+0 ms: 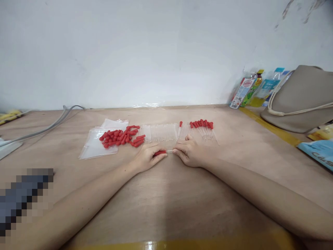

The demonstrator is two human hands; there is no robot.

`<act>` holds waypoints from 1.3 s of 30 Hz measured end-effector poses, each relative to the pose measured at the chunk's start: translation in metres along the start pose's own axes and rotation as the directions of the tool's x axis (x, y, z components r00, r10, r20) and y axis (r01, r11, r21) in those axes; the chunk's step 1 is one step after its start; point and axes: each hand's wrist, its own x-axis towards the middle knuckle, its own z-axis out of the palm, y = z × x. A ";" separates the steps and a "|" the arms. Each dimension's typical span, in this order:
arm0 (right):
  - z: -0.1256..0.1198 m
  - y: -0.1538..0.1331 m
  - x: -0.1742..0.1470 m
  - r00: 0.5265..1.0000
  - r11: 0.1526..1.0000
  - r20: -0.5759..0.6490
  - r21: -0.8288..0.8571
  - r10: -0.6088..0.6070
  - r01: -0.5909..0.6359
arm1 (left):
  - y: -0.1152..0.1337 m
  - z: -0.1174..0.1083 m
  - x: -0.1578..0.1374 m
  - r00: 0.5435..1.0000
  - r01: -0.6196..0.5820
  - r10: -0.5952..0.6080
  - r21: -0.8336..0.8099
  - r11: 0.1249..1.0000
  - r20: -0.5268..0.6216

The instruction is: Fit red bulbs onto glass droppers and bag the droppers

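My left hand (148,157) pinches a red rubber dropper bulb (160,152) whose open end points right. Facing it, my right hand (189,152) is closed on a clear dropper tube (169,151). The tube's end meets the mouth of the bulb; whether it sits inside I cannot tell. Behind my hands lies a row of clear tubes (162,132). A pile of loose red bulbs (114,137) is beyond my left hand. Past my right hand lie several droppers with red bulbs fitted (203,124), and one more dropper (180,125) rests among the tubes.
Clear plastic bags (90,144) lie under the bulb pile. A grey cable (49,126) crosses the left side. Bottles (267,88), a carton (242,93) and a beige bag (304,97) stand at the right, near a blue packet (316,152). The wall (156,52) bounds the wooden table.
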 end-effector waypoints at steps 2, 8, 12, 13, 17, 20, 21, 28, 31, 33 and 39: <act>0.002 0.000 0.000 1.000 1.000 0.011 0.011 0.011 -0.011 | 0.000 0.001 0.000 1.000 -0.017 0.017 -0.002 1.000 -0.005; 0.003 0.001 0.000 0.997 0.995 0.065 0.092 0.043 -0.049 | -0.003 0.003 0.002 0.997 -0.073 0.073 -0.009 0.997 -0.006; 0.000 -0.001 0.001 0.992 0.988 0.111 0.130 0.065 -0.079 | -0.004 0.002 0.001 0.996 -0.087 0.087 -0.002 0.996 -0.013; -0.003 -0.002 0.002 0.991 0.990 0.122 0.116 0.061 -0.075 | -0.003 0.001 0.001 0.997 -0.079 0.079 0.000 0.997 -0.012; -0.022 -0.010 0.010 0.981 0.999 0.194 0.037 0.029 -0.037 | 0.001 -0.006 0.002 1.000 0.012 -0.012 0.004 1.000 0.005; -0.038 -0.004 0.014 0.969 0.991 0.212 0.003 0.131 -0.134 | 0.002 -0.009 0.002 0.993 0.111 -0.111 -0.001 0.994 -0.049; -0.042 0.002 0.015 0.961 0.977 0.182 -0.003 0.210 -0.213 | 0.002 -0.009 0.001 0.988 0.136 -0.136 -0.006 0.991 -0.067; -0.050 0.072 -0.002 0.524 0.529 -0.238 -0.047 0.818 -0.847 | -0.002 -0.005 0.000 0.982 0.186 -0.187 -0.032 0.982 -0.019; -0.044 0.086 -0.010 0.430 0.430 -0.287 -0.065 0.856 -0.900 | -0.002 -0.005 0.001 0.981 0.196 -0.196 -0.029 0.980 -0.001; -0.038 0.087 -0.011 0.427 0.419 -0.290 -0.092 0.857 -0.903 | -0.002 -0.006 0.002 0.980 0.201 -0.201 -0.035 0.979 0.006; -0.031 0.082 -0.010 0.445 0.421 -0.232 -0.148 0.865 -0.895 | -0.002 -0.006 0.002 0.982 0.187 -0.186 -0.048 0.981 0.021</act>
